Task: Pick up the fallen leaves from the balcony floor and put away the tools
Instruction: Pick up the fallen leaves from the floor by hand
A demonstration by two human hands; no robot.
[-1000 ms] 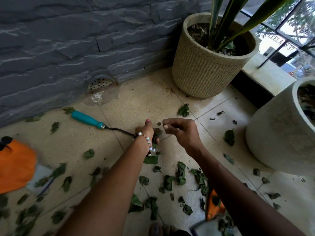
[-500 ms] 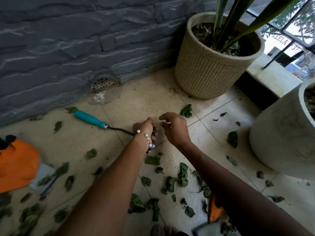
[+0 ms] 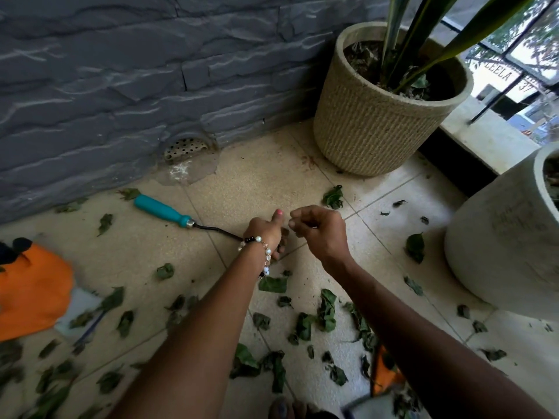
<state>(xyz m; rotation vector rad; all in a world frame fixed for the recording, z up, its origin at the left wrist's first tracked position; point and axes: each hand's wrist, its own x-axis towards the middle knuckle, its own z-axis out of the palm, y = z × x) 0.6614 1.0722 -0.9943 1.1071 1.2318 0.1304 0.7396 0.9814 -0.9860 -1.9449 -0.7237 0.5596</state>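
Dark green fallen leaves [image 3: 326, 313] lie scattered over the beige balcony tiles. A hand tool with a teal handle [image 3: 163, 211] and a black metal shaft lies near the wall, and its head is hidden under my left hand. My left hand [image 3: 266, 234], with a bead bracelet at the wrist, is curled low over the floor with the thumb up. It seems to hold gathered leaves, but little of them shows. My right hand [image 3: 319, 229] hovers just to its right with fingers curled and fingertips drawn together. Nothing shows between them.
A ribbed beige plant pot [image 3: 372, 125] stands in the corner by the grey stone wall. A large white pot [image 3: 499, 246] stands at the right. There is a floor drain [image 3: 185, 147] at the wall's foot, an orange cloth [image 3: 30, 291] at the left, and an orange object [image 3: 384, 373] by my right forearm.
My right hand moved in against the left hand half a second ago and has now drawn back slightly to the right. The left hand has stayed over the tool's head.
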